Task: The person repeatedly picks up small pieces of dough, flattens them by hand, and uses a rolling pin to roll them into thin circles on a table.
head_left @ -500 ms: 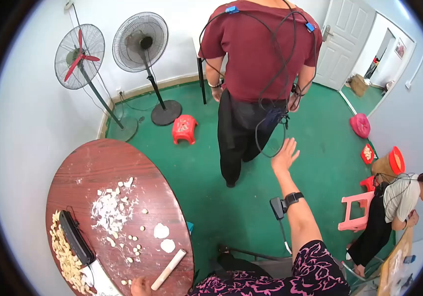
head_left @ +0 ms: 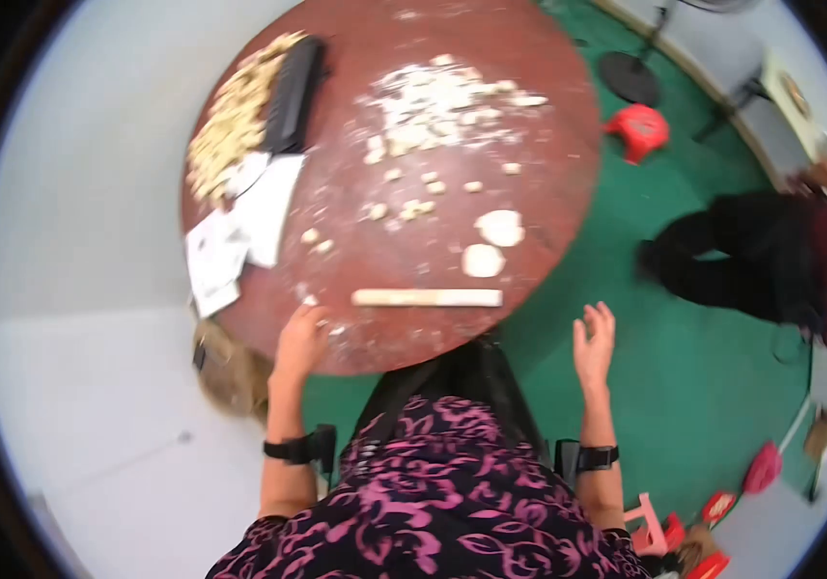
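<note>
My left hand (head_left: 301, 338) is at the near edge of the round table, its fingers curled together. A small pale bit (head_left: 310, 300) shows right at the fingertips, but I cannot tell what they hold. Over the green floor, off the table's right side, my right hand (head_left: 595, 345) is raised with its fingers apart and holds nothing. Between the hands lies a pale rolling pin (head_left: 427, 298). Just beyond it are two flat dough rounds, an upper one (head_left: 500, 228) and a lower one (head_left: 483, 261). Several small dough pieces (head_left: 435, 187) are scattered farther in.
Floured dough pieces (head_left: 433, 106) cover part of the red-brown table (head_left: 568, 106). Shaped dough (head_left: 230, 125), a black case (head_left: 294, 95) and white papers (head_left: 268, 207) are at its left. A person (head_left: 751, 256) in dark trousers stands right, near a red stool (head_left: 638, 131).
My view has swung left and down onto the table. My right hand was stretched toward the person's back; now it is drawn back near the table edge. My left hand remains at the table.
</note>
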`<state>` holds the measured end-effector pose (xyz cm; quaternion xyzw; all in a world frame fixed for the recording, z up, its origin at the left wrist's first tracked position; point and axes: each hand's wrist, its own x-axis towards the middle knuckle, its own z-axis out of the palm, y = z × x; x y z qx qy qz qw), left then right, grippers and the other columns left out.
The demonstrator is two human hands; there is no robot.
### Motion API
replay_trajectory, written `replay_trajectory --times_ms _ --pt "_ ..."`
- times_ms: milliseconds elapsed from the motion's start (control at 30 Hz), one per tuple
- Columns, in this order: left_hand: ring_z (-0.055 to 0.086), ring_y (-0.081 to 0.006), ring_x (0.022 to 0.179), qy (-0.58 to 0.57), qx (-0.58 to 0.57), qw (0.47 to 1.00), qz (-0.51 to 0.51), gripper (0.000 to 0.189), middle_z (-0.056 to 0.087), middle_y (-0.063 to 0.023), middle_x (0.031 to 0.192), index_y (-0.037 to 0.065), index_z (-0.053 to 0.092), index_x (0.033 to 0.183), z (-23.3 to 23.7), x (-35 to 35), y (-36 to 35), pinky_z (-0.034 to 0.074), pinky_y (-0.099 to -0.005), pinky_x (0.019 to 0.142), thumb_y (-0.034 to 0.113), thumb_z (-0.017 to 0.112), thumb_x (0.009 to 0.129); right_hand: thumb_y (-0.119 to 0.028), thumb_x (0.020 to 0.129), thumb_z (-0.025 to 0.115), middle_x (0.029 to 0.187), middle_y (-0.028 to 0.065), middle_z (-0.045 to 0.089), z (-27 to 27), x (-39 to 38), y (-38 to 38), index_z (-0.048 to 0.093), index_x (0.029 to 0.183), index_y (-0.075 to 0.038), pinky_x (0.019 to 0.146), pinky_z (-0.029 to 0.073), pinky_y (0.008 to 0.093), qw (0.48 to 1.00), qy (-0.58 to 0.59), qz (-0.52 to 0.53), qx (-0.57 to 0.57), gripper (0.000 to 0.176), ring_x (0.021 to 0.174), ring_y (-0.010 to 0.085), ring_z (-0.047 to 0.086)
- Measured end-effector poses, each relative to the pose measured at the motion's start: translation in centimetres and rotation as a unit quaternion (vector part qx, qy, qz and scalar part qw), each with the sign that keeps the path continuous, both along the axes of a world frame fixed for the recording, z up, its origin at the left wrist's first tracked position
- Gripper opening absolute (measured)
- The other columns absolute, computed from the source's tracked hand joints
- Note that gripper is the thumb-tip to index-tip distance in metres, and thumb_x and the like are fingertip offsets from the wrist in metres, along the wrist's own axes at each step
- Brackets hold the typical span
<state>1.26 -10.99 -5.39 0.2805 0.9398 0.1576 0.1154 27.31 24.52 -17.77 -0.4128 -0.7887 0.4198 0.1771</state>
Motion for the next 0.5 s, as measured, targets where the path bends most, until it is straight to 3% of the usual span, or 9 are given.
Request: replay_trajectory --times_ms 67,133,167,267,367,400,500 --pt "0.056 -0.0351 0.076 0.005 0.018 0.999 0.044 0.016 0.055 -0.0170 0.080 0.000 0.062 0.092 -0.7 0.3 -2.0 0.045 -0.0395 0.068 0.004 0.060 0.076 0.001 0.083 0.057 0.119 0.0156 0.052 2.6 -5.2 -2.7 0.058 0.107 0.001 0.084 0.048 0.0339 0.996 0.090 0.026 -0.011 0.024 0.097 0.0277 0.058" --pt "0.057 -0.0347 0.078 -0.022 0.003 0.996 0.087 0.018 0.056 -0.0172 0.082 -0.001 0.063 0.093 -1.7 0.7 -4.2 0.046 -0.0387 0.070 0.004 0.060 0.076 0.001 0.082 0.058 0.110 0.0148 0.056 5.3 -8.9 -5.1 0.058 0.105 0.001 0.081 0.048 0.0350 0.974 0.122 0.135 0.132 0.023 0.093 0.0287 0.059" --pt "0.058 -0.0343 0.078 -0.020 0.014 0.996 0.089 0.019 0.057 -0.0173 0.083 -0.001 0.063 0.094 -2.4 0.8 -4.9 0.046 -0.0387 0.070 0.004 0.060 0.076 -0.001 0.080 0.061 0.105 0.0146 0.057 5.8 -10.4 -6.3 0.059 0.102 -0.001 0.078 0.048 0.0375 0.968 0.129 0.185 0.111 0.022 0.092 0.0306 0.058" --pt "0.059 -0.0332 0.079 -0.021 0.044 0.992 0.113 0.020 0.058 -0.0173 0.085 -0.001 0.063 0.095 -4.2 -0.5 -7.6 0.047 -0.0387 0.071 0.005 0.061 0.075 -0.011 0.072 0.070 0.111 0.0131 0.055 4.6 -14.9 -10.5 0.056 0.109 -0.002 0.086 0.043 0.0391 0.904 0.037 0.385 0.182 0.040 0.103 0.0284 0.053" --pt "0.060 -0.0320 0.079 -0.051 0.045 0.986 0.154 0.023 0.058 -0.0165 0.089 -0.001 0.063 0.096 -5.7 -0.8 -10.1 0.048 -0.0386 0.070 0.006 0.065 0.073 -0.014 0.069 0.073 0.114 0.0127 0.052 3.1 -16.7 -13.3 0.052 0.117 -0.002 0.091 0.039 0.0399 0.861 -0.052 0.429 0.269 0.054 0.108 0.0294 0.049" --pt "0.060 -0.0315 0.079 -0.063 0.043 0.983 0.166 0.026 0.058 -0.0160 0.092 0.000 0.063 0.098 -6.5 -0.9 -11.1 0.048 -0.0383 0.070 0.006 0.066 0.073 -0.015 0.068 0.073 0.114 0.0131 0.052 1.7 -16.9 -13.3 0.049 0.121 -0.003 0.090 0.038 0.0418 0.863 -0.077 0.439 0.238 0.060 0.108 0.0315 0.048" --pt "0.059 -0.0322 0.086 -0.086 0.045 0.972 0.212 0.034 0.056 -0.0153 0.100 0.003 0.060 0.105 -8.3 -1.0 -13.3 0.047 -0.0393 0.076 0.009 0.068 0.073 -0.012 0.068 0.072 0.108 0.0123 0.052 -0.6 -16.6 -13.5 0.052 0.117 -0.004 0.086 0.039 0.0421 0.866 -0.101 0.412 0.266 0.054 0.101 0.0311 0.049"
